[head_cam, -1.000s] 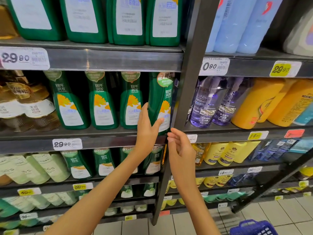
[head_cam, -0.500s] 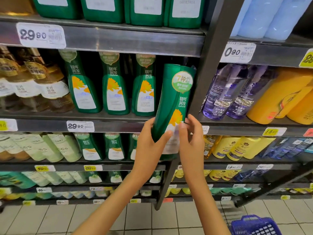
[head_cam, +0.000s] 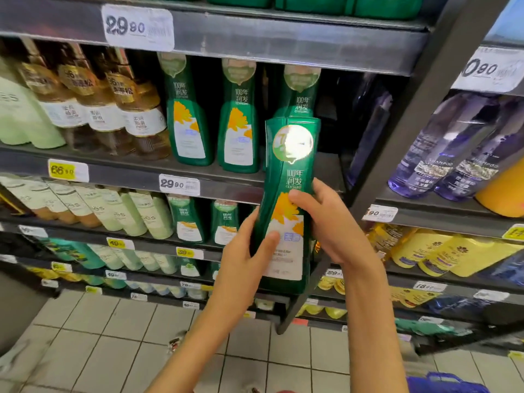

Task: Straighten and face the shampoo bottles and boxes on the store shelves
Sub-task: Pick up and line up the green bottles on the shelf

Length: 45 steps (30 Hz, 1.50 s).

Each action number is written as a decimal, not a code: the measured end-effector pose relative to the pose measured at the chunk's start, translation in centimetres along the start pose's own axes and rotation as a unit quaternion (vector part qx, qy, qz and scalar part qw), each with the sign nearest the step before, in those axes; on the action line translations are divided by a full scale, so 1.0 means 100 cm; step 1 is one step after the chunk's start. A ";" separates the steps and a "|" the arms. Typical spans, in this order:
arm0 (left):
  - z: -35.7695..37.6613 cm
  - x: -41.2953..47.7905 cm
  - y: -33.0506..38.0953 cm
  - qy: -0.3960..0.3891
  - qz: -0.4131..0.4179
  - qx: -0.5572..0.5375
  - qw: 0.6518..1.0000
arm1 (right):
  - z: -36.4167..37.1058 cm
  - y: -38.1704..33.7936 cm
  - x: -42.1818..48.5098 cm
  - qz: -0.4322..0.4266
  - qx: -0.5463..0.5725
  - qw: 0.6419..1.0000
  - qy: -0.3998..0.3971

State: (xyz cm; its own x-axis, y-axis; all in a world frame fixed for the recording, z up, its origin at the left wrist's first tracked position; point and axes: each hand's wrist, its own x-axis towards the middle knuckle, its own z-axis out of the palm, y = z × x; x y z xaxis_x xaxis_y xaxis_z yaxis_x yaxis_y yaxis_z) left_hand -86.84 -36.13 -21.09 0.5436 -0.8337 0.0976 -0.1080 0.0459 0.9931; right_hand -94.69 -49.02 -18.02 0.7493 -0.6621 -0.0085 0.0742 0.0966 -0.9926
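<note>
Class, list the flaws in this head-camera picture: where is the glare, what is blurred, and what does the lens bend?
Head view: glare whitens the round emblem on the held green bottle; the upper price tag and the purple bottles look smeared; the wide lens bows and tilts the shelf edges.

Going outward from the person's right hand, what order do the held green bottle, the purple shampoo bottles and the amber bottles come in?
1. green shampoo bottle, in the right hand's grip.
2. purple shampoo bottles, up to its right.
3. amber bottles, far off to the left.
</note>
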 end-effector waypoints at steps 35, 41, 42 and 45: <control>-0.024 -0.020 -0.022 0.081 0.017 0.251 0.964 | 0.061 0.016 0.002 -0.018 -0.036 0.999 0.036; -0.060 -0.020 -0.029 -0.121 -0.056 -0.023 0.991 | 0.045 0.026 0.003 0.052 -0.010 0.998 -0.035; -0.060 -0.019 -0.033 -0.138 -0.068 -0.040 0.987 | 0.047 0.030 0.003 0.064 0.017 0.996 -0.055; -0.060 -0.016 -0.046 -0.122 -0.101 -0.058 0.986 | 0.047 0.035 0.009 0.051 0.044 0.996 -0.056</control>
State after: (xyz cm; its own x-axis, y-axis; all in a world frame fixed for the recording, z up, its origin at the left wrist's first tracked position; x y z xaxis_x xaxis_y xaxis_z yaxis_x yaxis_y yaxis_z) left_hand -82.23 -31.69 -25.45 0.3262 -0.9392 -0.1076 0.0860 -0.0839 0.9928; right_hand -90.67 -45.73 -20.95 0.8243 -0.5589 -0.0902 0.0471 0.2264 -0.9729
